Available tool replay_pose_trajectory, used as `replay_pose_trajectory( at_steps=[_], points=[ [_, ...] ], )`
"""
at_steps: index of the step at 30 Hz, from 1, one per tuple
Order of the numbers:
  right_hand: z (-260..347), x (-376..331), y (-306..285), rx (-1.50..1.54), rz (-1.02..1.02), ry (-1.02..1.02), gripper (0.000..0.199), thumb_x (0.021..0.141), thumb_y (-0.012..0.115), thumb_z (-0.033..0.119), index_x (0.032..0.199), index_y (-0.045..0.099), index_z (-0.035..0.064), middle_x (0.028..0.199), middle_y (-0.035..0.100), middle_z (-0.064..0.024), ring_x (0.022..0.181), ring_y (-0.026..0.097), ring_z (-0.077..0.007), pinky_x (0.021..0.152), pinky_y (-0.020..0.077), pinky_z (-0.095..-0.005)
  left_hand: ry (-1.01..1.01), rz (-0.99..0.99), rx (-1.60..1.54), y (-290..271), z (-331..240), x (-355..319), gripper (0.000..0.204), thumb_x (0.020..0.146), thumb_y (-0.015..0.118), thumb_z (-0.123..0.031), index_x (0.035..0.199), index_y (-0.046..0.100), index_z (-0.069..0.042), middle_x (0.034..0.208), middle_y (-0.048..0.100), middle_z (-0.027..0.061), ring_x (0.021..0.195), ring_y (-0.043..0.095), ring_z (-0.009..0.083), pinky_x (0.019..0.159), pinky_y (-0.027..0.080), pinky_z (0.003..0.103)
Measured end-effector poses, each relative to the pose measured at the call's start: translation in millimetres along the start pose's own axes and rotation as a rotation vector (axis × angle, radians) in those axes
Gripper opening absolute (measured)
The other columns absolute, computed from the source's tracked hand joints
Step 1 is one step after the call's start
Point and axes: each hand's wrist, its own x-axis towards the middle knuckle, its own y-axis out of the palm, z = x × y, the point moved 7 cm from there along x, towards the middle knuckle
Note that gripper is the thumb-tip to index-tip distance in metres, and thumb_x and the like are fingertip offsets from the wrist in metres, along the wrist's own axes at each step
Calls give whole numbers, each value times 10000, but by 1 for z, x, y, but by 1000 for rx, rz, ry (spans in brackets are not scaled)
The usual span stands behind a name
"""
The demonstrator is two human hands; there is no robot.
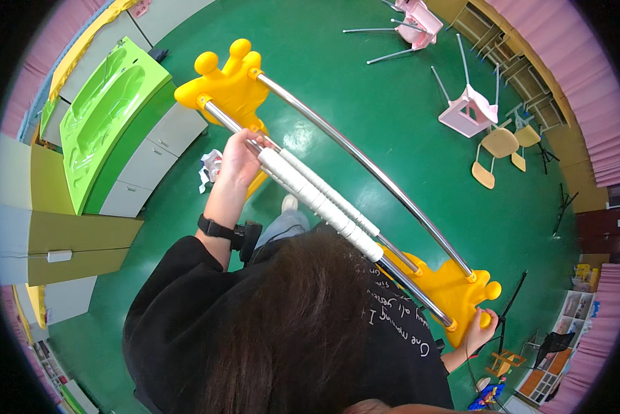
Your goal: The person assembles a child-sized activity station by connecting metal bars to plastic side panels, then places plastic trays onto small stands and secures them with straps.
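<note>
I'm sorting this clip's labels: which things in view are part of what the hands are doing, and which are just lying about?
In hand:
left hand, gripping a bar
right hand, on the yellow end piece
rack of metal bars with white rollers

Lying about:
green moulded panel
overturned pink chairs
crumpled paper

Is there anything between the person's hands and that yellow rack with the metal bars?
Nothing visible. The left hand already grips a metal bar near the upper yellow end piece. The right hand touches the lower yellow end piece. The person's own head hides part of the white rollers.
</note>
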Motion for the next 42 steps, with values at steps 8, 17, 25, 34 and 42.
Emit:
replay_pose_trajectory(
  at_steps=[8, 17, 25, 34, 42],
  points=[
    [-9, 0, -16, -13, -18, 13, 174, 778, 651, 54, 893, 528, 9, 837, 531, -44, 782, 496, -150, 738, 437, -282, -5, 16, 31, 15, 15, 12, 104, 725, 520, -90, 761, 444, -28, 648, 492, 96, 660, 542, 280, 734, 477, 428],
    [-22, 7, -43, -196, -3, 24, 183, 761, 645, 56, 892, 530, 2, 842, 533, -65, 786, 488, -168, 755, 428, -307, -56, -56, 18, 6, 59, 28, 131, 789, 527, -127, 836, 439, -43, 680, 490, 81, 661, 523, 257, 738, 465, 439],
    [-3, 47, -21, -113, 26, -84, 178, 762, 645, 65, 887, 537, 0, 836, 545, -72, 775, 492, -175, 738, 434, -310, -45, -11, 57, 26, 48, 47, 164, 814, 528, -179, 865, 443, -48, 709, 494, 93, 713, 540, 275, 771, 473, 439],
    [30, 99, 44, -91, 59, -131, 184, 749, 668, 88, 865, 551, 5, 822, 563, -77, 755, 512, -178, 705, 446, -313, -62, 58, -106, 32, 2, 73, 204, 753, 573, -138, 852, 422, -43, 704, 466, 106, 718, 506, 282, 776, 460, 450],
    [23, 128, 87, -185, 72, -368, 175, 736, 660, 78, 859, 553, 16, 826, 557, -94, 795, 515, -201, 774, 428, -330, -74, 56, -176, -10, 1, 83, 151, 743, 523, -115, 812, 428, -21, 750, 497, 152, 791, 515, 324, 858, 417, 481]
  ],
)
